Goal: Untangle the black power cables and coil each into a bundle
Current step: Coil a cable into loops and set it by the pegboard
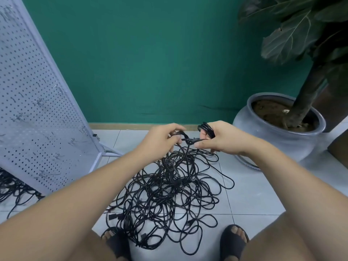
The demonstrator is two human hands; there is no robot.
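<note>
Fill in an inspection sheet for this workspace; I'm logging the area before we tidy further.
surface: pale tiled floor, the pile lies on it.
job's things: tangled pile of black cables; small coil.
clutter: second cable heap at the left, by the pegboard's foot.
hands: left hand pinches a strand; right hand grips the small coil.
cables: strands rise from the pile to both hands.
surroundings: white pegboard, green wall, grey plant pot.

Two hands (162,141) (224,138), two cable tangles (165,194) (11,187), one pegboard (33,102), one potted plant (282,129).
</note>
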